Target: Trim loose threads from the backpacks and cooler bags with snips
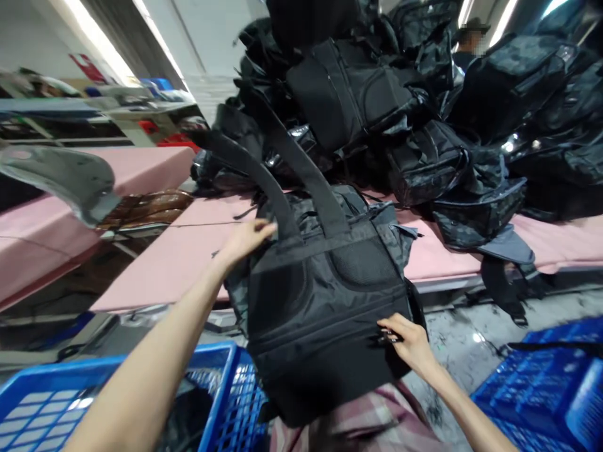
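A black backpack (325, 295) lies with its padded back panel facing up, partly on the pink table and partly over my lap. Its two shoulder straps (313, 179) stretch away toward the pile behind. At the upper left edge of the panel, near the base of one strap, my left hand (252, 238) is closed on the backpack. My right hand (407, 342) is closed over the lower right of the panel. Between its fingers is a small dark tool (389, 336) that looks like thread snips, partly hidden by the fingers.
A tall heap of dark backpacks (358, 88) covers the back of the pink table (155, 267). Blue plastic crates (230, 370) stand below on the left, with another blue crate (541, 370) at the right. A grey chair back (66, 176) is at left. A person (471, 41) is partly visible behind the heap.
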A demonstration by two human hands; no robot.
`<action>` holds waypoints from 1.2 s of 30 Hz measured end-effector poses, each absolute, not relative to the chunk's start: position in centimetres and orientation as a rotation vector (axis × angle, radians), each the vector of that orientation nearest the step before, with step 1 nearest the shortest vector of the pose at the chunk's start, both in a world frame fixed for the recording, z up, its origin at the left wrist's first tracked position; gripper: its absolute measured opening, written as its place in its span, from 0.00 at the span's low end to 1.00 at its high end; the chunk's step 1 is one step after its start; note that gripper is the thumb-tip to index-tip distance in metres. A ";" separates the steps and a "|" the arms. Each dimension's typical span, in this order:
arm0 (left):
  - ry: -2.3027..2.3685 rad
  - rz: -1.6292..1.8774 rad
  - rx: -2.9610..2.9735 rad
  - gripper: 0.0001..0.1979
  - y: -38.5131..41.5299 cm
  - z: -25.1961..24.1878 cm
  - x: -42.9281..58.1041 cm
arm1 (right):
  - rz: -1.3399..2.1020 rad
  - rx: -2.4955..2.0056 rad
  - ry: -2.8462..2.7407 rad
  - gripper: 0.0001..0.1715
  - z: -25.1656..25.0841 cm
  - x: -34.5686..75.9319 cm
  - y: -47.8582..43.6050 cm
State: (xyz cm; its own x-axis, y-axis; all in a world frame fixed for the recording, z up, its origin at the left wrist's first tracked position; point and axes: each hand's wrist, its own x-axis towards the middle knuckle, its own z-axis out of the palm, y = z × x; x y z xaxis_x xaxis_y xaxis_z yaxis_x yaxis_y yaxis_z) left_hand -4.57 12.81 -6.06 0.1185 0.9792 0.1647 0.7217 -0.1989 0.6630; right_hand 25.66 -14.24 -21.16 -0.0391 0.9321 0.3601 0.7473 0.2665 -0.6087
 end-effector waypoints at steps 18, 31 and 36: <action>1.008 0.963 2.760 0.08 -2.4 -14.1 8.2 | -0.232 -1.740 -1.492 0.10 -19.2 28.4 -12.2; 1.215 1.033 2.736 0.10 -2.2 -14.7 11.9 | -0.334 -1.685 -1.630 0.08 -15.8 28.8 -8.8; 1.203 1.072 2.761 0.09 -2.3 -14.9 12.5 | -0.384 -1.669 -1.652 0.08 -16.2 29.2 -8.6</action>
